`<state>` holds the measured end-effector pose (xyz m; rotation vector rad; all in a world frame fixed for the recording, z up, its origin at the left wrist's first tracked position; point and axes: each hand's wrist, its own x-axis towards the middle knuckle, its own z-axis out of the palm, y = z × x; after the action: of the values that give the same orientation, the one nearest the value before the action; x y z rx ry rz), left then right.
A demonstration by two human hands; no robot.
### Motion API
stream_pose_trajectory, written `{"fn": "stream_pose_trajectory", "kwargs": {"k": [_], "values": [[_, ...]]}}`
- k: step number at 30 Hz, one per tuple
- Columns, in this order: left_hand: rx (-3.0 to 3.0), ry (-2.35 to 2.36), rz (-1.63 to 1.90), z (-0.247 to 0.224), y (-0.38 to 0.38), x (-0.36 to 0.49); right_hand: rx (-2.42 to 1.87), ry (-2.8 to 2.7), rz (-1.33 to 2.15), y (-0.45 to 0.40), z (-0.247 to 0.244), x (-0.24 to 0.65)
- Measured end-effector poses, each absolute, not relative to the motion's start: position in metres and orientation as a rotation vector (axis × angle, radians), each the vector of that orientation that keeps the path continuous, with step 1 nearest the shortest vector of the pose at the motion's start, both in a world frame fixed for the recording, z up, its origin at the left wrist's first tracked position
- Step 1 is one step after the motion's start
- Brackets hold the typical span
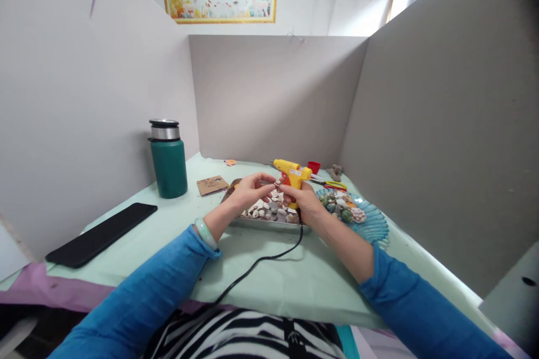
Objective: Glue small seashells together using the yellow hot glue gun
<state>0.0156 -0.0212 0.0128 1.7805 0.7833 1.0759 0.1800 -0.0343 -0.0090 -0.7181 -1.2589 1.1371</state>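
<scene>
My right hand point(302, 197) is wrapped round the handle of a yellow hot glue gun point(290, 168), whose nozzle points to the left. Its thumb and fingertips reach toward those of my left hand point(254, 189). Between the two hands, my left fingertips pinch a small shell point(277, 184), mostly covered by the fingers. Below both hands lies a metal tray point(269, 225) holding many small pale shells point(256, 212). The glue gun's black cord point(261, 259) runs from its grip down across the table to my lap.
A blue scalloped glass plate point(374, 223) with larger shells stands right of the tray. Behind it are yellow-handled scissors point(336, 185) and a red cup point(314, 167). At left stand a green bottle point(168, 165), a black flat case point(103, 234) and a brown card point(211, 185). Grey panels enclose the table.
</scene>
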Motion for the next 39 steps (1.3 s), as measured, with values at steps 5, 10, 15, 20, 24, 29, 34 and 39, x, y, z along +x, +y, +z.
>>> {"fn": "stream_pose_trajectory", "kwargs": {"k": [5,10,15,20,24,29,34,39], "values": [[1.703,0.781,1.078,0.011,-0.019,0.017,-0.824,-1.313,1.023,-0.035,-0.009,0.178],[1.668,0.733,1.104,0.009,-0.017,0.017,-0.885,-1.356,0.944,-0.040,-0.005,0.175],[1.716,0.745,1.103,0.007,-0.015,0.016,-0.917,-1.367,0.909,-0.043,-0.002,0.174],[1.778,0.761,1.126,0.007,-0.015,0.015,-0.919,-1.359,0.911,-0.044,-0.002,0.173],[1.825,0.781,1.126,0.005,-0.014,0.016,-0.917,-1.349,0.915,-0.043,-0.002,0.173],[1.911,0.770,1.130,0.003,-0.011,0.015,-0.941,-1.331,0.911,-0.041,-0.003,0.173],[2.002,0.710,1.113,0.002,-0.011,0.015,-0.946,-1.310,0.918,-0.041,-0.003,0.174],[2.020,0.645,1.081,0.001,-0.013,0.015,-0.929,-1.295,0.926,-0.041,-0.004,0.174]]}}
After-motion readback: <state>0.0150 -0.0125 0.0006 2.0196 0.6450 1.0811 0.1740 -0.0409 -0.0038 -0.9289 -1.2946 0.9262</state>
